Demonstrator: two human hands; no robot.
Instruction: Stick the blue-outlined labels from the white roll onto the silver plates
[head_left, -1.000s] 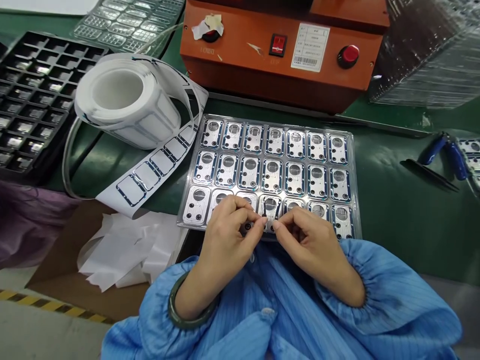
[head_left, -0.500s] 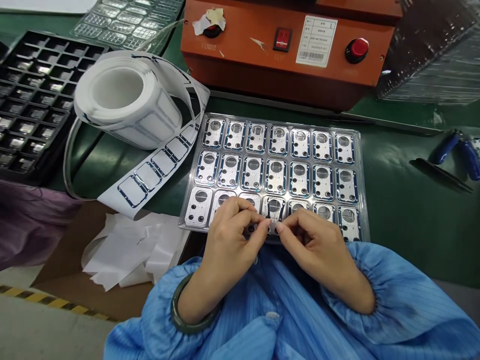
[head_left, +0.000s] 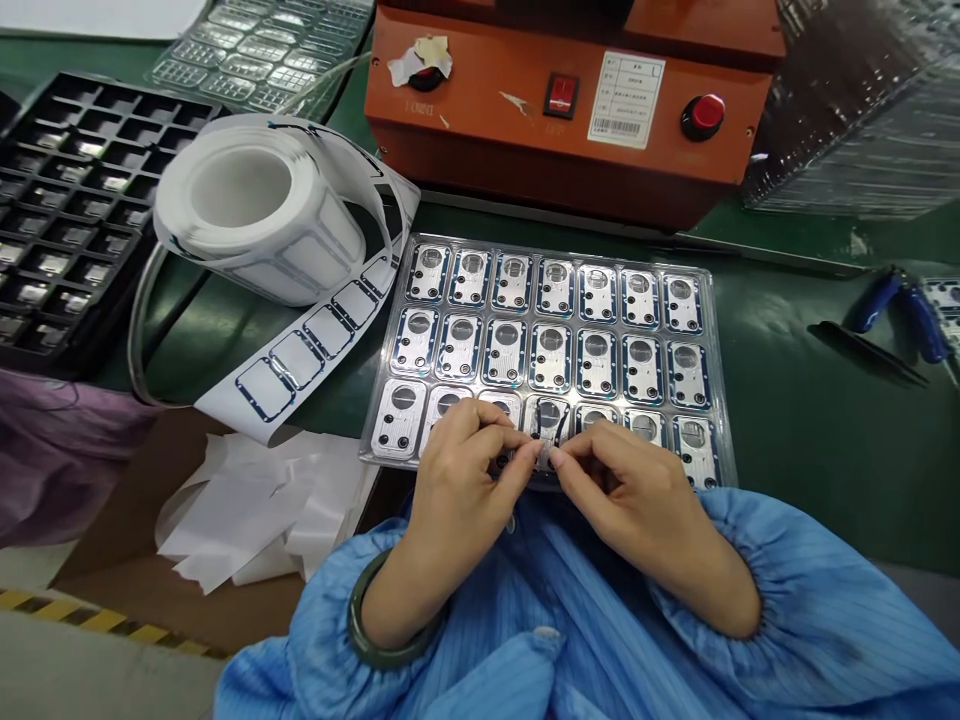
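My left hand (head_left: 466,495) and my right hand (head_left: 636,497) meet at the front row of a clear plastic tray (head_left: 724,405). Each pinches thumb against finger on a thin, dark adhesive frame (head_left: 562,424), its two narrow sides running up over a silver metal plate (head_left: 549,412). Fingertips hide the lower end of the frame, so I cannot tell how much of it touches the plate. Similar silver plates fill the tray in rows, each with a round window and small dark holes; many carry a blue-black border. My hands cover part of the front row.
Left of the tray stands a white label roll (head_left: 259,205), its strip of dark frames (head_left: 296,360) trailing forward. A black compartment tray (head_left: 71,215) lies farther left, above a box of backing paper (head_left: 247,510). An orange machine (head_left: 480,110) is behind; blue-handled pliers (head_left: 876,300) and tweezers (head_left: 870,350) lie right.
The view has shifted slightly, moving the machine and tools a little in the picture. Both hands keep their pinch at the same plate, with the dark frame's sides leaning slightly differently.
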